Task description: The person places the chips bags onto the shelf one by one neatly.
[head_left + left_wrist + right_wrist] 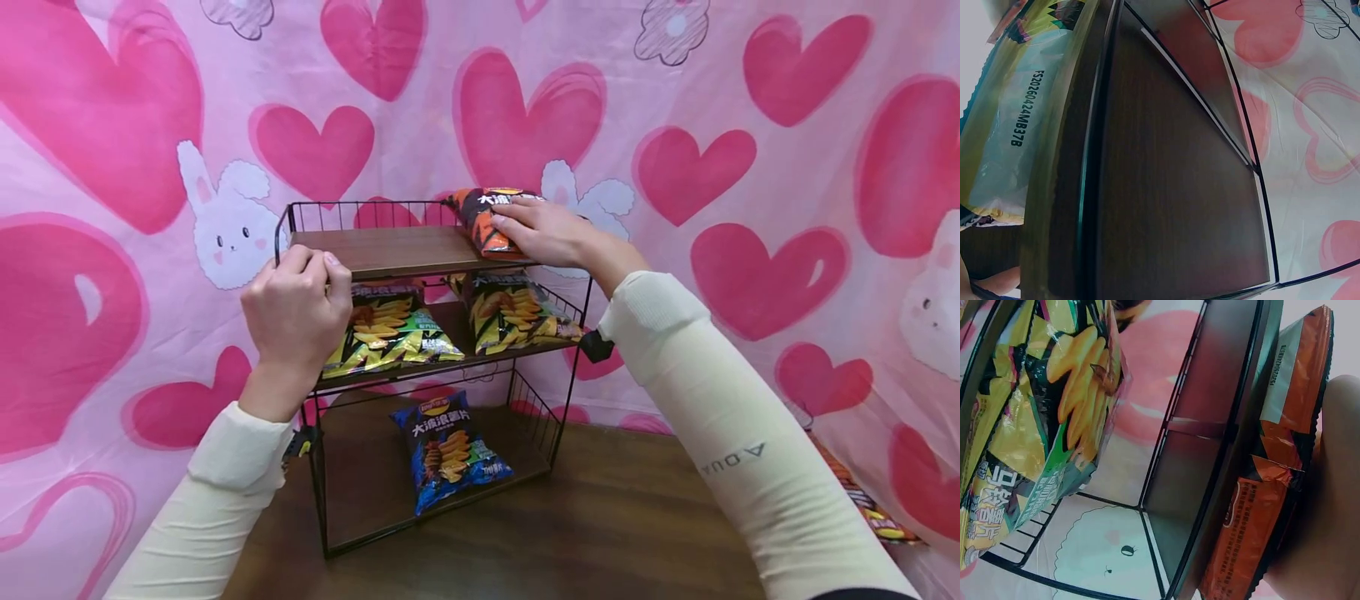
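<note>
A black wire rack (393, 542) with brown shelves stands on the table. My left hand (296, 308) grips the left front corner of the top shelf (397, 250); its fingertips appear at the lower left of the left wrist view. At the right end of that shelf, my right hand (547, 233) rests on an orange and black chip bag (480, 221), its fingers lying over the front. The right wrist view shows the orange chip bag (1247, 531) from below, beside the shelf edge.
Two yellow chip bags, one on the left (390, 329) and one on the right (517, 312), lie on the middle shelf. On the bottom shelf lies a blue chip bag (450, 450). More bags (862, 492) show at the far right. A pink heart-patterned cloth (690, 275) hangs behind.
</note>
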Available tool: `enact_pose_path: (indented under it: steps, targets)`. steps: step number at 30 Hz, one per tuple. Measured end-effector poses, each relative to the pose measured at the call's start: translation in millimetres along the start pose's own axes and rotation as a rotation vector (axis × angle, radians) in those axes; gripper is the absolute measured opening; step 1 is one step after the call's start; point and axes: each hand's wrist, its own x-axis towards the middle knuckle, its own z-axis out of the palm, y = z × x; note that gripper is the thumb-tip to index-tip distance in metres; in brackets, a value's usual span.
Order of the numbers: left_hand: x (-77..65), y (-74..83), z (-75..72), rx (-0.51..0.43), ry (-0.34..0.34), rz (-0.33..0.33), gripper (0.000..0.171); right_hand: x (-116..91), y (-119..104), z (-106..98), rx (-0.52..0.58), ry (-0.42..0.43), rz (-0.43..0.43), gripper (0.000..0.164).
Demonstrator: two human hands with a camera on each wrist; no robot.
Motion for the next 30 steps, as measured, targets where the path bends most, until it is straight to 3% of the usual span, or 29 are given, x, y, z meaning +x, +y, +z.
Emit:
enact_pose_path:
  steps: [6, 13, 30]
  targets:
    - [1.3, -1.1, 2.1, -0.002, -0.001, 0.001, 0.049, -0.3, 6.6, -1.9, 0.003, -0.015, 0.011, 0.065]
    - [-0.9, 1.2, 2.0, -0.033, 0.02, -0.042, 0.046, 0.3, 4.8, 5.7, 0.027, 0.014, 0.043, 0.065]
    - [-3.0, -2.8, 1.5, -0.026, -0.002, -0.019, 0.049, 10.4, 3.8, 2.0, 0.075, -0.056, 0.043, 0.066]
